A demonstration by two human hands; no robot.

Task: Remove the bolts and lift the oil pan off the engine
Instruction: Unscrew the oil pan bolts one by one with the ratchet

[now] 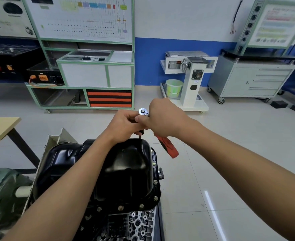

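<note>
One engine (125, 225) low in view: grey cast metal, pocked with holes. Carries the oil pan (125, 167), glossy black, deep-bellied, lying lengthwise away from the body. Meets both hands at its far end. Left hand (124, 124) curled round a dark extension bar (140, 134), nearer the pan; right hand (164, 119) gripping the ratchet (143, 112) by its chrome head, red handle slanting down-right. Brassy bolts (155, 182) seated along the flange.

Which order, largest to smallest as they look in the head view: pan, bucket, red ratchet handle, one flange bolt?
1. pan
2. handle and bucket: look about alike; the bucket stands farther off, so unranked
3. bolt, on the pan's right flange
</note>
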